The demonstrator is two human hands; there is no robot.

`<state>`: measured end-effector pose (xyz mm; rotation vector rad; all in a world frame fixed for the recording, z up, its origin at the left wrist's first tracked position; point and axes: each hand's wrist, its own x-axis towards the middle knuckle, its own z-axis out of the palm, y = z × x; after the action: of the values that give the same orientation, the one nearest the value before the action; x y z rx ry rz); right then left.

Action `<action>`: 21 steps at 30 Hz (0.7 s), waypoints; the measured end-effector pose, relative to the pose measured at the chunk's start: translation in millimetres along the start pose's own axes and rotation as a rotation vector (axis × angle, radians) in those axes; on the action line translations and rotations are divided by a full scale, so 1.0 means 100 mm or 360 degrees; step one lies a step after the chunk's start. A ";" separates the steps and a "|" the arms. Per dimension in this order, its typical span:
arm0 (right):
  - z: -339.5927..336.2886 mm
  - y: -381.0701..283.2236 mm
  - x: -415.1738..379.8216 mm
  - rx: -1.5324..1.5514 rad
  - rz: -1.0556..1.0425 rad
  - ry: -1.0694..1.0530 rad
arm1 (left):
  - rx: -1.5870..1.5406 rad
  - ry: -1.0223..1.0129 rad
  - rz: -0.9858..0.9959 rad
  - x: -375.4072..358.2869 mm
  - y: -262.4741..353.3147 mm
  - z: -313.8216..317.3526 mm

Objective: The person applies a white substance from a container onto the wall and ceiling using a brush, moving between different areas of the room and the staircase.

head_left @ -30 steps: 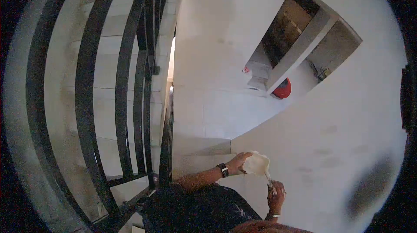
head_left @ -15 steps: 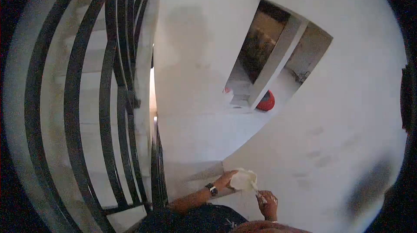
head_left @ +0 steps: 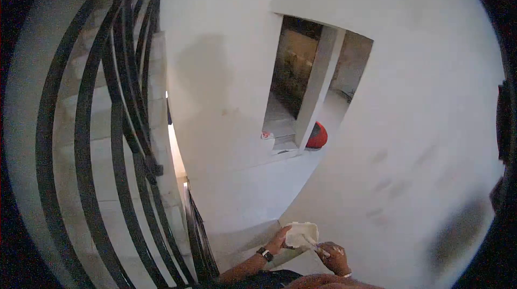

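Low in the view, my left hand (head_left: 277,241), with a watch on its wrist, grips the side of a cream-coloured tub (head_left: 294,228). Off-white material coats the inside of the tub. My right hand (head_left: 335,259) is closed around the handle of what looks like a paintbrush (head_left: 311,241), its far end inside the tub. White smears mark the fingers of that hand. The fine shape of the brush end is too small to make out.
Dark metal railings (head_left: 86,127) run along the stairs (head_left: 102,111) at the left. A pale wall (head_left: 226,143) ahead has an opening split by a post (head_left: 319,90). A red and black round object (head_left: 317,135) rests on its ledge. Grey patches (head_left: 392,187) mark the right wall.
My view has shifted, so the opening and railings sit lower and further left. The tub is lower and tilted differently, and the brush reaches further across it. Both hands keep their hold.
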<state>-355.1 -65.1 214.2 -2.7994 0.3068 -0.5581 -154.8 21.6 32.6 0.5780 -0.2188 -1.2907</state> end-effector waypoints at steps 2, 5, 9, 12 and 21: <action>0.00 -0.12 0.09 -0.0054 0.0006 -0.0057 | 0.0121 0.0030 -0.0007 -0.16 0.28 0.13; 0.00 -0.22 0.15 0.0017 -0.0141 -0.0019 | 0.0289 0.0075 -0.0007 -0.38 0.59 0.35; -0.01 -0.36 0.17 -0.0018 -0.0172 0.0047 | 0.0902 -0.0110 0.0170 -0.36 0.51 0.23; 0.02 -0.38 0.08 0.0150 0.0090 0.0004 | 0.1316 -0.0212 0.0304 -0.33 0.30 0.02; 0.16 -0.07 -0.25 0.0115 0.0159 0.0015 | 0.0396 -0.0022 -0.0168 -0.30 0.24 0.30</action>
<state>-370.0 -48.6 193.4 -2.6959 0.4172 -0.5488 -157.5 45.5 75.1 0.8016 -0.3678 -1.3799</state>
